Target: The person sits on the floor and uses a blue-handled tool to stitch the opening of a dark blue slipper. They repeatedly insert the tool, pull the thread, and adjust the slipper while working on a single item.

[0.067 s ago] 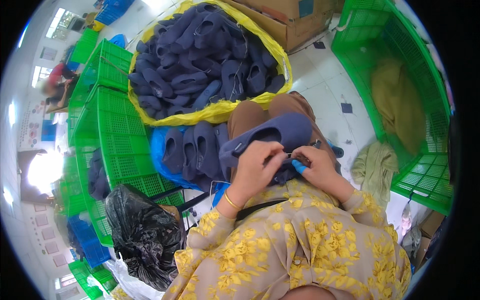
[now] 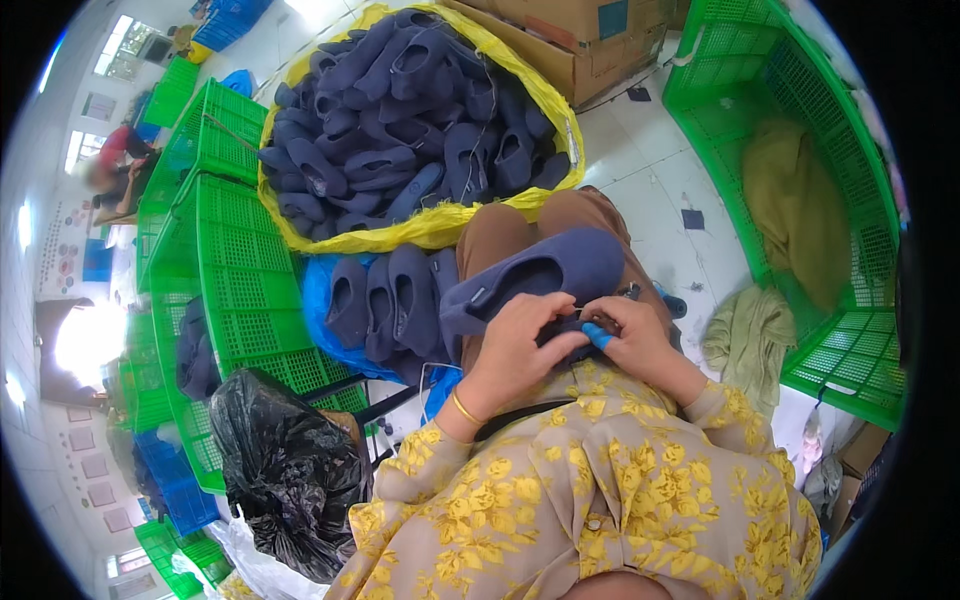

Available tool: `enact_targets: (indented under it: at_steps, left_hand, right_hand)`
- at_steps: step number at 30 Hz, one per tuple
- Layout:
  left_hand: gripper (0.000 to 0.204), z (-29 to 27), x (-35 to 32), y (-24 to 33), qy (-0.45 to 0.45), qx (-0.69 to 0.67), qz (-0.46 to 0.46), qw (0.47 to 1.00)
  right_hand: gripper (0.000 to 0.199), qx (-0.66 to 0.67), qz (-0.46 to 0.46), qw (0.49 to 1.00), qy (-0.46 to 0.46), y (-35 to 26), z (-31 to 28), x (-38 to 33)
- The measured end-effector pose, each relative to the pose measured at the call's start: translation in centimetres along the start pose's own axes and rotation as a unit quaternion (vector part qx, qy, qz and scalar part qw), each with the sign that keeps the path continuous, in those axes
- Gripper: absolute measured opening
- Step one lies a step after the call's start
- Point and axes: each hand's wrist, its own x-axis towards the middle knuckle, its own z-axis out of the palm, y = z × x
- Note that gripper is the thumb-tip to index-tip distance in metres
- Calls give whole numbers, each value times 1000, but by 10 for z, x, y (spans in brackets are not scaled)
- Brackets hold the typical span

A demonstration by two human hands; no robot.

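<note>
A navy blue slipper [image 2: 565,265] lies across my lap, its opening facing up. Just on the near side of it my left hand [image 2: 525,345] bends its fingers and thumb around dark material [image 2: 568,335]. My right hand [image 2: 637,335], with a blue wrap on one finger, pinches at the same spot. What exactly the fingertips grip is too small and covered to make out. Several similar slippers [image 2: 408,300] stand in a row on blue plastic, left of my knees.
A yellow-edged sack [image 2: 420,238] heaped with navy slippers stands ahead. Green crates [image 2: 245,270] line the left, near a black plastic bag [image 2: 285,470]. At right, a large green crate [image 2: 850,365] holds olive cloth [image 2: 790,210]; a cardboard box [image 2: 600,60] stands behind.
My left hand has come down slightly, its thumb and fingers now closer to my right hand at the dark material. The right hand and the slipper on my lap stay nearly in place.
</note>
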Motion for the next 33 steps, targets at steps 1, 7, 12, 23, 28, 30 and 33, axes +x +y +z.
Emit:
enact_targets:
  at_steps: [1,7,12,23,28,30,33]
  left_hand:
    - [37,-1,-2,-1,-55,45,-2,997]
    - [30,18,-8,-5,-50,169,9,984]
    - [26,12,-4,-6,-78,115,6,990]
    - [29,2,30,35,-55,-451,-292,842]
    - [21,-1,26,30,-34,-420,-284,861]
    - [20,-1,24,27,-40,-382,-256,887]
    - [19,-2,22,28,-53,-354,-239,903]
  right_hand:
    - [20,8,-16,1000,-1,-3,0,0]
    - [14,121,0,988,93,-20,-14,-1]
    - [14,469,99,856,191,-18,-38,-2]
    - [17,418,91,890,158,-39,-25,-11]
    - [22,262,-11,958,116,-33,-29,-15]
    - [28,289,6,951,107,-33,-33,-15]
    - [31,277,0,955,107,-31,-38,-12]
